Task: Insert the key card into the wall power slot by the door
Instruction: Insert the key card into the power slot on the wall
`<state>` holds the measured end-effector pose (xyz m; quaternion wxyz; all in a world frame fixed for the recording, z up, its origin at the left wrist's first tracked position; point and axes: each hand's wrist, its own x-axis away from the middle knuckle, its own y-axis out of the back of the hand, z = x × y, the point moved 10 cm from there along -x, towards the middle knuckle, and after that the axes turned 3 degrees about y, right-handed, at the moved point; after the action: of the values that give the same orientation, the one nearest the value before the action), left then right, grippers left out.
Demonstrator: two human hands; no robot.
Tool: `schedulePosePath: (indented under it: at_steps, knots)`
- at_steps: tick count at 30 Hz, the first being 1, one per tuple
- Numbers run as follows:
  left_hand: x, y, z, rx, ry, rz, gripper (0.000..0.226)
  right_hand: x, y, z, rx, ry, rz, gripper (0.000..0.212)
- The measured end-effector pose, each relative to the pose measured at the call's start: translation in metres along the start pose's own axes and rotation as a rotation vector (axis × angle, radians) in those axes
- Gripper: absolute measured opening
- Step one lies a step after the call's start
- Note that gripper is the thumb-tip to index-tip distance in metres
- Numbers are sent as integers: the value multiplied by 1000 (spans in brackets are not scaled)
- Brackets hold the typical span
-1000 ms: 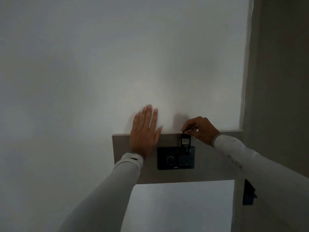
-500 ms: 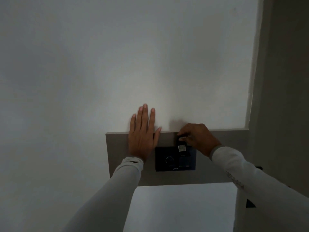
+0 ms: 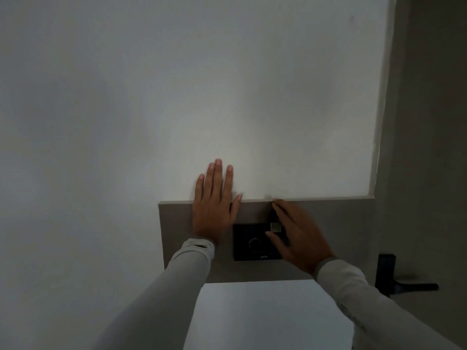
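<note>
A black rectangular wall power slot plate [image 3: 252, 242] with a small ring of pale dots on its face is mounted on a grey-brown rectangular backing panel [image 3: 177, 223] set into a plain white wall [image 3: 177, 97]. All places below are given from this black plate.

The left hand [image 3: 214, 205] lies flat just to the left of the plate, palm against the surface, fingers straight and held close together, the thumb angled toward the plate. Its fingertips reach above the panel's top edge onto the white wall, while the heel of the hand rests on the panel; it grips nothing. A light grey sleeve covers the arm below it.

The right hand [image 3: 298, 236] covers the plate's right part and upper right corner, its back to the camera. The fingers curl toward the plate, and the thumb crosses its face. A small dark key card [image 3: 275, 224] with a pale square patch shows at the plate's upper right, between the thumb and the fingers; how far it sits in the slot cannot be told, nor whether the fingers press on it.

Far to the right of the plate and lower, a black lever door handle [image 3: 404, 284] projects from a dark brownish door [image 3: 429, 147].
</note>
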<state>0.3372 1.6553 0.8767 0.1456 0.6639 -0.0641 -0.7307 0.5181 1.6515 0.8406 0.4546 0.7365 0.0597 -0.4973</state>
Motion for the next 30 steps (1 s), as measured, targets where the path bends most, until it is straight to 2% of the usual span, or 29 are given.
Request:
schedulePosePath:
  at_steps: [5,11,19,30]
  knots:
    - [-1,2,0,-2,2,12,67,3,-3,0,49,-65,41,73]
    - [-1,-1,0,7,1,24,67,3,3,4,246,-48,40,82]
    - [0,-4,0,17,-10,10,67,12,-14,5,282,-142,121,109]
    - [0,-8,1,-2,4,48,68,27,-25,-1,290,-250,177,114]
